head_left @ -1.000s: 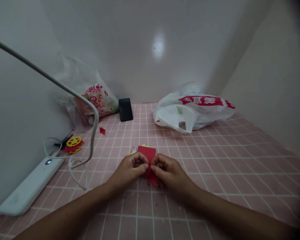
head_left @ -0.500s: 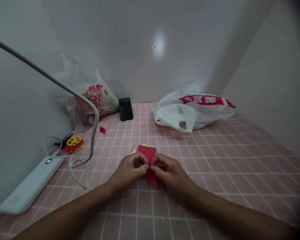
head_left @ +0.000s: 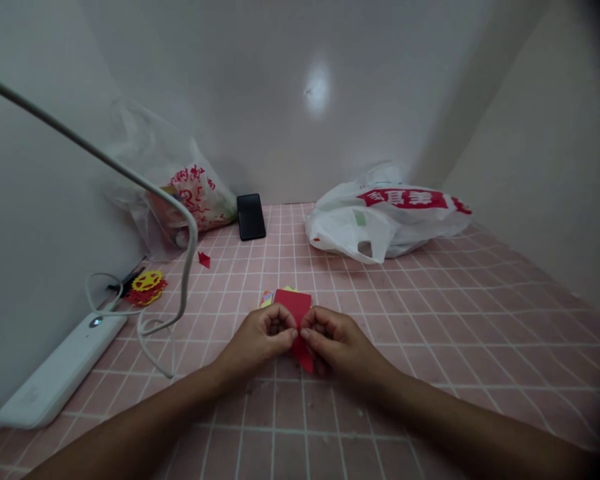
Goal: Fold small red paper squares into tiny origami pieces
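Observation:
Between my hands is a piece of red paper, its lower end narrowing to a point. My left hand pinches it from the left with thumb and forefinger. From the right, my right hand pinches it the same way, the two thumb tips almost meeting. Just beyond my fingers lies a flat red sheet on top of coloured papers; whether it joins the piece I hold is hard to see. My fingers cover part of the held paper.
A white power bank with a looping cable lies at left, near yellow and red cut-outs. A small red scrap, a black phone and two plastic bags sit farther back on the pink tiled surface.

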The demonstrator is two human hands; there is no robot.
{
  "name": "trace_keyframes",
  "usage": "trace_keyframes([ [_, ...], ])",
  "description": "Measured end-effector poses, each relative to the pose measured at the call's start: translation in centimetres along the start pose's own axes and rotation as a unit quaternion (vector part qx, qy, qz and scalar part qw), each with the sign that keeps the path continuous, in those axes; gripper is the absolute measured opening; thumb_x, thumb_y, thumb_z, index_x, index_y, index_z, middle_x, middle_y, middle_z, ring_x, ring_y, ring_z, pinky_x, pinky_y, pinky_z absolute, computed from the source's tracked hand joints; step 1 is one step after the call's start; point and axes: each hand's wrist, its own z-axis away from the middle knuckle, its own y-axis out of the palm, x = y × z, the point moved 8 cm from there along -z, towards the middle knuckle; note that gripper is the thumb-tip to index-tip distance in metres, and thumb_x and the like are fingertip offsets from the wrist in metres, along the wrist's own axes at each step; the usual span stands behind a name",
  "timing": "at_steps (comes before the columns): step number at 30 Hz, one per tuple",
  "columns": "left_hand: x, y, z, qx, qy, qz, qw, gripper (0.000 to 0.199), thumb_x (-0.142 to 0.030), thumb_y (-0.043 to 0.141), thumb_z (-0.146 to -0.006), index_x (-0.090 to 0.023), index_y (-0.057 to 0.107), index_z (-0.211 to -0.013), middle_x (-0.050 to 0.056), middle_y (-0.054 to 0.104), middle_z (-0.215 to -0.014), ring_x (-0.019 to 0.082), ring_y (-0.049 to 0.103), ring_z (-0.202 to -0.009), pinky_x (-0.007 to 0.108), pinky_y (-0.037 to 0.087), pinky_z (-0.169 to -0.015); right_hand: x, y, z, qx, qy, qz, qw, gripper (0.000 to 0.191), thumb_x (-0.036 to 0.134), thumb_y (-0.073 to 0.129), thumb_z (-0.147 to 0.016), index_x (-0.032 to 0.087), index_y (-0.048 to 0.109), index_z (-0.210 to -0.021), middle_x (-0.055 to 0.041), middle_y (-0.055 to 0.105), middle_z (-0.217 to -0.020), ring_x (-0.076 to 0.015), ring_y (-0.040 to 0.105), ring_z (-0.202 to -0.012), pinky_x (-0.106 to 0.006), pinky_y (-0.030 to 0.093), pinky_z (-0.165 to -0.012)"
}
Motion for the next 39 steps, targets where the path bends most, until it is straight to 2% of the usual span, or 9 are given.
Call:
trace_keyframes([
  [8, 0.05, 0.11, -0.1, 0.005, -0.01, 0.029, 1.0, 0.017, -0.029, 0.063, -0.067, -0.018, 0.053, -0.073, -0.005, 0.049, -0.064, 0.01, 0.043, -0.056, 0.024, 0.032, -0.056, -0.42, 0.14, -0.06, 0.018, 0.015, -0.053, 0.998, 0.019, 0.035, 0.058, -0.082, 0.02, 0.049, -0.074, 0.0062, 0.053, -0.049, -0.0077, 0.045, -0.037, -0.019, 0.034, -0.039],
  [18, -0.02, 0.17, 0.0, 0.01, -0.014, 0.032, 0.999, 0.017, -0.029, 0.064, -0.068, -0.017, 0.053, -0.073, -0.006, 0.049, -0.063, 0.009, 0.043, -0.055, 0.023, 0.031, -0.054, -0.75, 0.14, -0.39, 0.031, 0.01, -0.053, 0.998, 0.019, 0.035, 0.06, -0.08, 0.02, 0.05, -0.074, 0.0062, 0.054, -0.048, -0.0075, 0.047, -0.036, -0.018, 0.035, -0.037],
  [26, 0.16, 0.15, -0.04, 0.009, -0.012, 0.028, 0.999, 0.017, -0.029, 0.065, -0.068, -0.017, 0.054, -0.072, -0.005, 0.05, -0.063, 0.01, 0.043, -0.056, 0.024, 0.031, -0.055, -0.6, 0.24, -0.35, 0.024, 0.006, -0.038, 0.999, 0.015, 0.03, 0.058, -0.08, 0.02, 0.049, -0.073, 0.0067, 0.054, -0.047, -0.0077, 0.048, -0.036, -0.018, 0.034, -0.037],
  [31, 0.04, 0.24, 0.12, 0.021, -0.002, 0.054, 0.998, 0.017, -0.031, 0.064, -0.074, -0.016, 0.056, -0.076, -0.003, 0.053, -0.068, 0.01, 0.047, -0.06, 0.024, 0.036, -0.059, -0.58, -0.17, -0.39, -0.003, -0.004, -0.021, 1.0, 0.012, 0.025, 0.056, -0.08, 0.02, 0.048, -0.072, 0.0066, 0.054, -0.047, -0.0076, 0.047, -0.036, -0.018, 0.034, -0.037],
  [39, 0.22, 0.36, -0.01, 0.026, -0.008, 0.091, 0.995, 0.021, -0.031, 0.068, -0.073, -0.016, 0.055, -0.082, -0.003, 0.056, -0.069, 0.01, 0.051, -0.06, 0.023, 0.038, -0.058, -0.7, -0.11, -0.34, -0.006, 0.001, -0.032, 0.999, 0.013, 0.026, 0.057, -0.08, 0.021, 0.048, -0.072, 0.007, 0.052, -0.045, -0.0077, 0.046, -0.035, -0.017, 0.033, -0.036],
])
